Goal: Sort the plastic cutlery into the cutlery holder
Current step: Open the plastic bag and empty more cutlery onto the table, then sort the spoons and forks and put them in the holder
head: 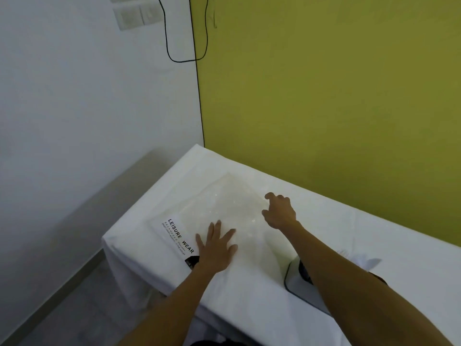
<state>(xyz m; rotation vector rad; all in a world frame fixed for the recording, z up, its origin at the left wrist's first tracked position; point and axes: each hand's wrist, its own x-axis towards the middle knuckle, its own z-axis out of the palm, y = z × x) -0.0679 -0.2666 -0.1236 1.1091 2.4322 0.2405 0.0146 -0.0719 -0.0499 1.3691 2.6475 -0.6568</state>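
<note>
my left hand [217, 248] is lying flat and released, fingers [215, 228] spread, pressing down on the near edge of a clear plastic bag [224, 196]. my right hand [279, 211] is hanging at the bag's far right edge with its fingers curled in; i cannot tell whether it is pinching the plastic or grasping nothing.

the bag is lying flat on a white tablecloth [374, 221], and a white label [180, 237] reading "leisure wear" is running along the bag's left side, just left of my left hand. a small black patch [192, 261] is showing at the bag's near left corner, partly under my wrist.

to the right of the bag, past my right forearm, some pale white pieces [351, 255] are lying on the cloth. they might be the plastic cutlery, but they are too blurred to say. near the bag's near right corner a thin black cable [287, 275] is curving across the cloth, and a dark object [303, 269] is peeking out from under my right forearm.

beyond the bag a green wall [324, 96] is rising behind the table. left of the bag a white wall [74, 96] is standing, with pale switch plates [137, 13] high up and a black wire [184, 60] looping down at the corner. a grey floor [74, 308] is showing below and left of the bag.
</note>
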